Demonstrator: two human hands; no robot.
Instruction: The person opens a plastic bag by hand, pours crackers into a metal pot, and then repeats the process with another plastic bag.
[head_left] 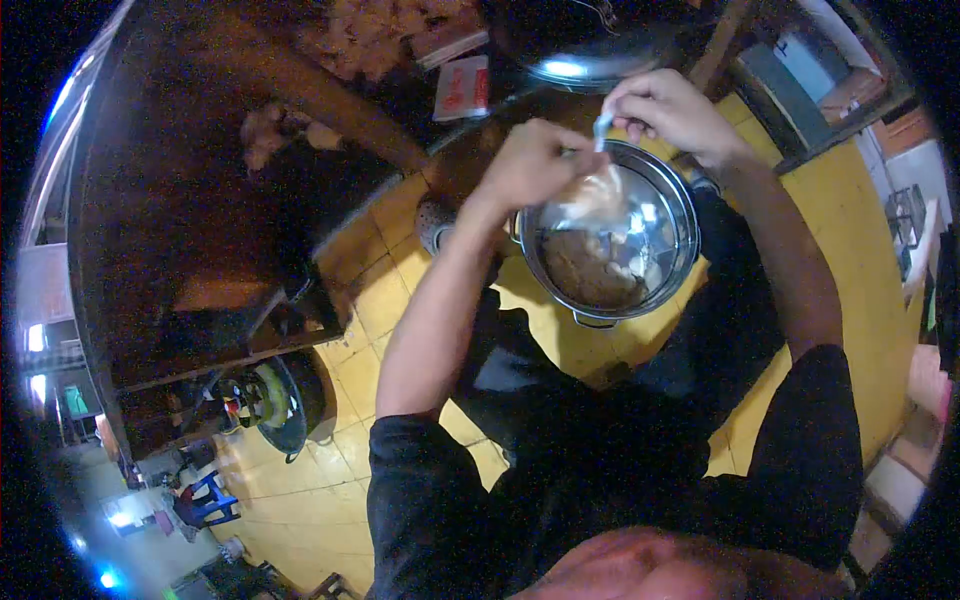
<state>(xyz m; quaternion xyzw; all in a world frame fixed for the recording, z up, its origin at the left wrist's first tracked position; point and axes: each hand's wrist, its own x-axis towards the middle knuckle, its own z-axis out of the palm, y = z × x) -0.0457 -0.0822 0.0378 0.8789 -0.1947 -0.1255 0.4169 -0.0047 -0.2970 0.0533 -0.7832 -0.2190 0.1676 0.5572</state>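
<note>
Both my hands are above a shiny metal pot (pixel 688 205) with side handles. Inside the pot lie a brown mass (pixel 590 272) and some pale pieces along its edge. My right hand (pixel 665 112) pinches the whitish twisted end of a small clear plastic bag (pixel 598 195). Lower down, my left hand (pixel 545 160) has its fingers closed at the bag's neck. The bag hangs over the pot's opening, blurred, with something pale in it that I cannot make out.
The pot is between my knees, above a yellow tiled floor (pixel 850 250). Ahead are a dark wooden table (pixel 200 180), a red-and-white packet (pixel 463 88) and a dark round pan (pixel 590 70). A basin (pixel 285 410) stands at the left.
</note>
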